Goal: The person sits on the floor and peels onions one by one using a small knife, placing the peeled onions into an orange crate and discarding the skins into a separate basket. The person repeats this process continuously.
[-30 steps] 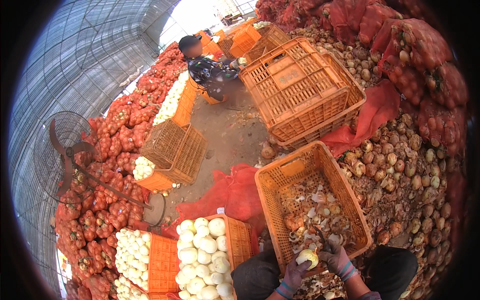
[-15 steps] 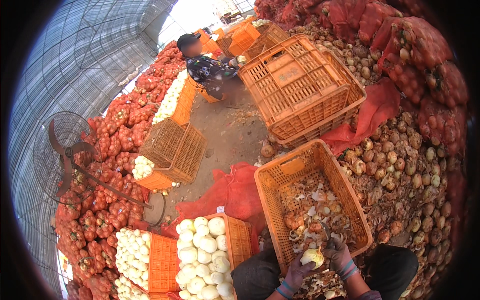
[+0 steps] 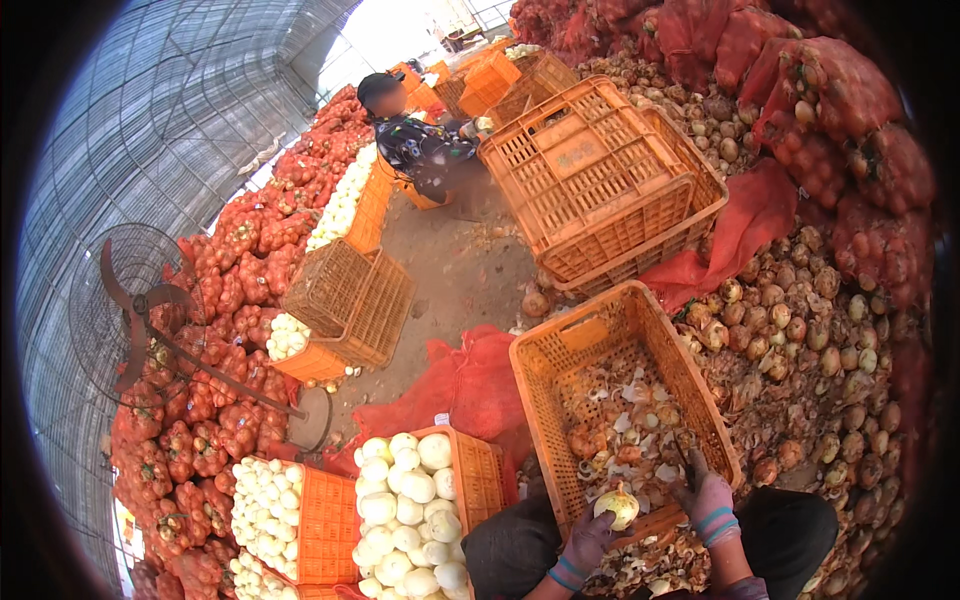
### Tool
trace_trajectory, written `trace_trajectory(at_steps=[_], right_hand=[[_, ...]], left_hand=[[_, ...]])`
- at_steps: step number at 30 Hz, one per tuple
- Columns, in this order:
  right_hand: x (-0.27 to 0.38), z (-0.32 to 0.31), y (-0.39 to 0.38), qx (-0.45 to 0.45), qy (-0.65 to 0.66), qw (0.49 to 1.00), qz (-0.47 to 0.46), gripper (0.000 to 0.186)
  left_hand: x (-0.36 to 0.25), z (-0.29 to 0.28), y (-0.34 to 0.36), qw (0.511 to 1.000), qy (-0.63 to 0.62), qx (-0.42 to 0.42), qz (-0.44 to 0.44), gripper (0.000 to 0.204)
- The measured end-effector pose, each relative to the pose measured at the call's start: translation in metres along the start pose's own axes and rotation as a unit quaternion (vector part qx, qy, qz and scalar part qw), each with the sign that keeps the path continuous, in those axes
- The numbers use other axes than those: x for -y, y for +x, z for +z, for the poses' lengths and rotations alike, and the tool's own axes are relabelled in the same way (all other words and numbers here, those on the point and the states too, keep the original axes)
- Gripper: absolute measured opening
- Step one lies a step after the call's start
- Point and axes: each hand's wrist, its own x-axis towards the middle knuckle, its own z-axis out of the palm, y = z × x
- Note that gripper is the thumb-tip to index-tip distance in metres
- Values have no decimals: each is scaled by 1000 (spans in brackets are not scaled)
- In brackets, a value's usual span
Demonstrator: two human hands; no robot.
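Note:
Between the fingers of my gloved left hand is a partly peeled onion, pale yellow-green with a dry tip. My right hand, gloved too, closes round a small knife, whose dark blade points away from me; its handle is mostly hidden. Both hands are over the near end of an orange slatted crate. Loose onion skins and scraps lie in that crate. More skins cover the ground beneath my hands.
Crates of peeled white onions stand at my left. Unpeeled onions are heaped at right, below red net sacks. Stacked orange crates stand ahead. A person sits farther off. A fan stands far left.
My hands have moved apart: the right one with the knife has shifted right, away from the onion. The left hand has drawn slightly left and turned the onion tip up.

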Motion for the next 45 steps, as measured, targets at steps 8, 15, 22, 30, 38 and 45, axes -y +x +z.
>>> trace_trajectory(at_steps=[8, 15, 22, 30, 38, 45], right_hand=[[13, -10, -8, 5, 202, 973, -108, 61], [36, -35, -26, 26, 116, 981, -152, 62], [66, -99, -34, 21, 88, 981, -170, 62], [94, -123, 11, -28, 10, 950, -311, 60], [90, -79, 30, 21, -1, 929, -370, 71], [83, -69, 56, 54, -87, 925, -366, 73]], left_hand=[[-8, 14, -7, 999, 19, -15, 36, 73], [-34, 36, -27, 998, 28, 3, 61, 67], [-107, 76, -36, 980, 98, 61, 161, 81], [-123, 86, 36, 966, 64, 123, 219, 74], [-119, 81, 39, 963, 141, 24, 230, 77], [-128, 93, 50, 945, 206, 22, 255, 80]])
